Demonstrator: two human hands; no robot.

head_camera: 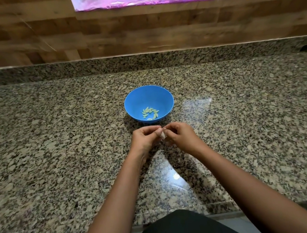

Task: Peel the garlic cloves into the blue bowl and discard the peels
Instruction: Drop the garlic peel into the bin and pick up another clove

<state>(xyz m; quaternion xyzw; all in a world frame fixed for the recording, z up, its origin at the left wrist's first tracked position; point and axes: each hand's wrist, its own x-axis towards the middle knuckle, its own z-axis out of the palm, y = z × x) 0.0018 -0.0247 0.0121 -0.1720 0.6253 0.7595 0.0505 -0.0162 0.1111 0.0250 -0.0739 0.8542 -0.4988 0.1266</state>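
**Clove held between both hands, near side of bowl**

I see a polished, speckled granite counter (56,146) below a wood-plank wall (25,39). A round, smooth blue bowl (147,96) stands on the counter; pale, crescent-shaped peeled cloves (150,113) lie in a loose ring at its bottom. Just in front of the bowl, my left hand (144,139) and right hand (179,135) meet, fingers curled. Both pinch one small whitish clove (163,136) with papery skin between their fingertips. The clove sits outside the bowl, above the counter.
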